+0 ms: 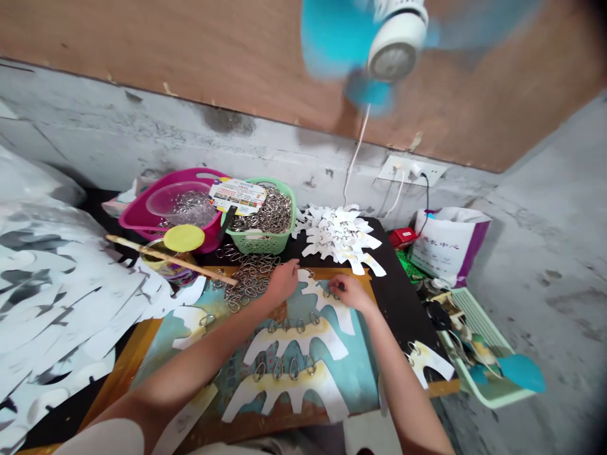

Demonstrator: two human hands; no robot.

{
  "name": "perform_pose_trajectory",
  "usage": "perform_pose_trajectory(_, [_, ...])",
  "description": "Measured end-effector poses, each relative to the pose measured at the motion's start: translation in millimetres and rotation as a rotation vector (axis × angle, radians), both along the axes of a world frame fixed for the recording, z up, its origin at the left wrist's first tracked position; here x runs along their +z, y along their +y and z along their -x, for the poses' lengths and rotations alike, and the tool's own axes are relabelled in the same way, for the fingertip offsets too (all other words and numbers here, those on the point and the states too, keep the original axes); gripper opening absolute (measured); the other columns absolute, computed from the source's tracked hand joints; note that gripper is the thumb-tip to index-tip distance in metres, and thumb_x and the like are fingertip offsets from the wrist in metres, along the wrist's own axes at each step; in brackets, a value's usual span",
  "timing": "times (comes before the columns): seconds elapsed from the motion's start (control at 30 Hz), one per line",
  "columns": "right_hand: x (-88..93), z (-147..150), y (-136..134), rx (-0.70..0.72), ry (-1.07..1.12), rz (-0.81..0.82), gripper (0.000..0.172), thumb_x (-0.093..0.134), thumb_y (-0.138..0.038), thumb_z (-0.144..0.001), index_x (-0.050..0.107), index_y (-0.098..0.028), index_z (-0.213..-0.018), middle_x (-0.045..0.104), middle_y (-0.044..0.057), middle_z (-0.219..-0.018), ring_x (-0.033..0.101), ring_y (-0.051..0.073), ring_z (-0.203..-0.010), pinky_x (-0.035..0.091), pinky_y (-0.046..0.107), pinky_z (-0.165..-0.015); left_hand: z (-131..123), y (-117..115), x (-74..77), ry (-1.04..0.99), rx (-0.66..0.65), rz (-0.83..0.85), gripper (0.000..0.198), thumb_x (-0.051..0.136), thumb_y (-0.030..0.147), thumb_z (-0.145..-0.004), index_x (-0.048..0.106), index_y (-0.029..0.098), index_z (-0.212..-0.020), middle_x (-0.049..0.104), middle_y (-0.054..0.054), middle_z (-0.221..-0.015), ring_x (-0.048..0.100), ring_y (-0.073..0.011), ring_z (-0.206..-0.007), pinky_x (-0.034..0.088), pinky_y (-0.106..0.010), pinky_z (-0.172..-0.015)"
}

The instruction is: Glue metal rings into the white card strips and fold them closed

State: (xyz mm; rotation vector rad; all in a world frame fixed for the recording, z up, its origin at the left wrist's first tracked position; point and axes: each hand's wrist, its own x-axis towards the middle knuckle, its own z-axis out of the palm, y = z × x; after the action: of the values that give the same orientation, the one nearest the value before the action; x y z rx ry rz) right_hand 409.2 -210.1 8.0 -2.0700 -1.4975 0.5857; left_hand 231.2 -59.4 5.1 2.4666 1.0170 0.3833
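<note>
A white cut-out strip with tab-like legs and yellowish smears lies at the far side of the blue work mat. My left hand is closed at its left end, fingertips too small to show what they hold. My right hand is closed in a pinch over the strip's upper edge, close to small metal loops; whether it grips one is unclear. Nearer me lie two similar strips, a middle one and a front one, each with several metal loops standing along its top edge. Loose metal loops are heaped beside my left hand.
Behind stand a pink basket and a green basket of loops. A stick lies across a tin. Finished-looking strips are piled at the back; white sheets crowd the left. A fan spins overhead.
</note>
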Motion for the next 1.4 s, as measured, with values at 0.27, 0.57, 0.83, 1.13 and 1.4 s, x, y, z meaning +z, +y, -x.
perform_pose_trajectory(0.27, [-2.6, 5.0, -0.1, -0.013, 0.06, 0.023, 0.001, 0.063, -0.017, -0.077, 0.063, -0.017, -0.078, 0.063, 0.001, -0.075, 0.056, 0.014, -0.069, 0.04, 0.022, -0.061, 13.2, -48.5, 10.7, 0.106, -0.133, 0.057, 0.02, 0.054, 0.03, -0.088, 0.068, 0.018, -0.079, 0.069, -0.007, -0.084, 0.066, -0.0216, -0.081, 0.048, -0.029, -0.075])
perform_pose_trajectory(0.57, [-7.0, 16.0, -0.3, -0.056, -0.034, 0.06, 0.014, 0.064, -0.008, -0.072, 0.065, -0.017, -0.083, 0.061, 0.005, -0.09, 0.057, 0.02, -0.088, 0.042, 0.028, -0.076, 8.6, -59.8, 2.0, 0.195, -0.172, 0.116, 0.021, 0.057, 0.035, -0.085, 0.067, 0.017, -0.083, 0.069, -0.01, -0.09, 0.066, -0.0253, -0.088, 0.048, -0.033, -0.075])
perform_pose_trajectory(0.83, [-0.8, 19.4, -2.0, -0.071, -0.046, 0.098, 0.013, 0.056, -0.007, -0.079, 0.064, -0.017, -0.08, 0.061, 0.001, -0.075, 0.055, 0.016, -0.072, 0.035, 0.024, -0.062, -2.9, -66.7, -2.9, 0.176, -0.162, 0.157, 0.022, 0.058, 0.036, -0.084, 0.065, 0.016, -0.089, 0.069, -0.009, -0.093, 0.065, -0.0227, -0.088, 0.045, -0.029, -0.074])
perform_pose_trajectory(1.13, [2.8, 27.0, -2.3, -0.081, -0.003, 0.133, 0.009, 0.058, -0.01, -0.077, 0.062, -0.017, -0.074, 0.061, 0.003, -0.073, 0.053, 0.016, -0.07, 0.031, 0.024, -0.06, -3.0, -65.0, -4.3, 0.127, -0.164, 0.185, 0.018, 0.064, 0.022, -0.079, 0.064, 0.014, -0.095, 0.066, -0.011, -0.1, 0.064, -0.0255, -0.096, 0.045, -0.031, -0.081])
perform_pose_trajectory(1.4, [-1.6, 24.8, -2.1, -0.071, 0.253, 0.074, 0.006, 0.06, -0.012, -0.07, 0.058, -0.018, -0.072, 0.056, -0.002, -0.065, 0.051, 0.014, -0.061, 0.035, 0.024, -0.057, 1.3, -65.0, -8.7, -0.019, -0.137, 0.311, 0.016, 0.062, 0.013, -0.078, 0.066, 0.014, -0.094, 0.066, -0.011, -0.099, 0.063, -0.0256, -0.097, 0.043, -0.033, -0.085])
